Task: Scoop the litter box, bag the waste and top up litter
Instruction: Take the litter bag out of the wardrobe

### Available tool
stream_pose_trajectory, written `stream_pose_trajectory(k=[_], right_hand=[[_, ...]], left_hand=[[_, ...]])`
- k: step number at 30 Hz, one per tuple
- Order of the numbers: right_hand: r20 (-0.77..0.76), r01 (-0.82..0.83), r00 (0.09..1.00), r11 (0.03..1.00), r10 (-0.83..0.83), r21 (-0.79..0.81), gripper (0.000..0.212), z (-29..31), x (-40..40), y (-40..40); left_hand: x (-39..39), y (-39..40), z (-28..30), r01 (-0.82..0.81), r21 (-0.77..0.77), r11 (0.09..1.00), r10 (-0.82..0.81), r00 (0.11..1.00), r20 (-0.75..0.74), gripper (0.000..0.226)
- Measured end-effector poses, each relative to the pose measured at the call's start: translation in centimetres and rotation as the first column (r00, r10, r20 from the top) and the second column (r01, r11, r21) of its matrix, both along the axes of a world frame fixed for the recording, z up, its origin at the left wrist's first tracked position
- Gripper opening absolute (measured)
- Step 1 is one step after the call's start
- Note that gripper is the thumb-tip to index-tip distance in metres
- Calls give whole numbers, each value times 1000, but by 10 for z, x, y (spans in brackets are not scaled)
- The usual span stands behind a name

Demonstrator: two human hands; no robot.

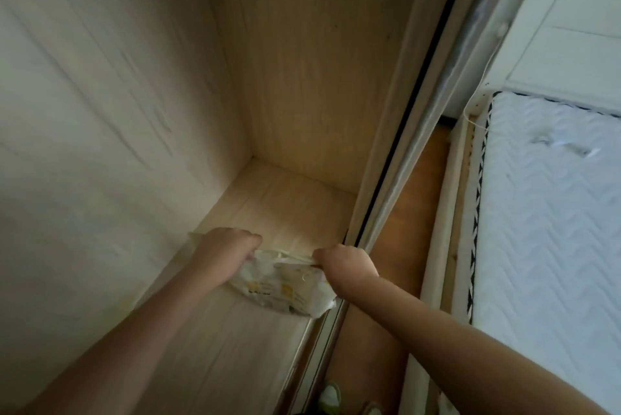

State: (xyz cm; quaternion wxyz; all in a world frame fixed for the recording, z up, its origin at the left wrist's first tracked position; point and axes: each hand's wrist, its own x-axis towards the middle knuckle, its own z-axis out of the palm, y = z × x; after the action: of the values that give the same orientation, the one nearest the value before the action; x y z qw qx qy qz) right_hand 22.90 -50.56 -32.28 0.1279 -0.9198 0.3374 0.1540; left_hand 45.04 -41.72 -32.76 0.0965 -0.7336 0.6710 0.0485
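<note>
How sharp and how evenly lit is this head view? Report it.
Head view: dim, soft daylight, brighter toward the mattress on the right; motion blur smears the wardrobe wall and the print on the bag held by the left hand and right hand; wide-angle bending curves the door track.

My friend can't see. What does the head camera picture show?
Both hands grip a crinkled white bag on the wooden wardrobe floor: left hand, right hand. A white mattress lies to the right.
</note>
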Motion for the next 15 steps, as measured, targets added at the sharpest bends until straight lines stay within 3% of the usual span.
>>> stream_pose_trajectory(k=[3, 8, 15], right_hand=[[-6, 45, 999, 999, -45, -6, 27, 0, -38, 5], [34, 172, 984, 985, -173, 15, 20, 7, -110, 16], [-38, 347, 937, 938, -347, -10, 19, 24, -216, 53]], left_hand=[[-27, -3, 5, 33, -7, 999, -33, 995, -96, 7], [-83, -16, 7, 162, -86, 983, -172, 977, -130, 20], [-177, -40, -1, 368, -61, 928, -371, 896, -244, 9]])
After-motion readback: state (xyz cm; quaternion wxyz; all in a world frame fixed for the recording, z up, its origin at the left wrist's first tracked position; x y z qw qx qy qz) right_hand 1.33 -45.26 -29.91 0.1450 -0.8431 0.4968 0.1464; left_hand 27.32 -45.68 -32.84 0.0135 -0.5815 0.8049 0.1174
